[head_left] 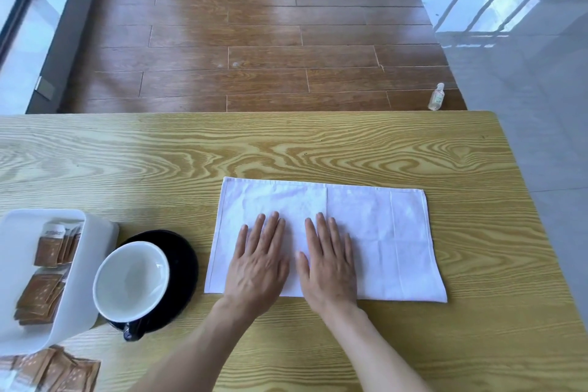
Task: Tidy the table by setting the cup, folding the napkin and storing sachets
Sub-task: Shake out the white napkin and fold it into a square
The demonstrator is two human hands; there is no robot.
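A white cloth napkin (381,232) lies flat on the wooden table (286,149), folded into a wide rectangle. My left hand (259,259) and my right hand (329,259) rest side by side, palms down and fingers spread, on its left half. A dark cup with a white inside (132,280) stands on a black saucer (183,261) to the left of the napkin. Left of the cup is a white plastic bin (92,251) with several brown sachets (47,251) inside. More brown sachets (63,372) lie loose on the table at the bottom left corner.
The table's far edge runs across the middle of the view, its right edge slants down at the right. Beyond it is wooden floor with a small clear bottle (436,97) standing on it. Bare tabletop stretches behind and to the right of the napkin.
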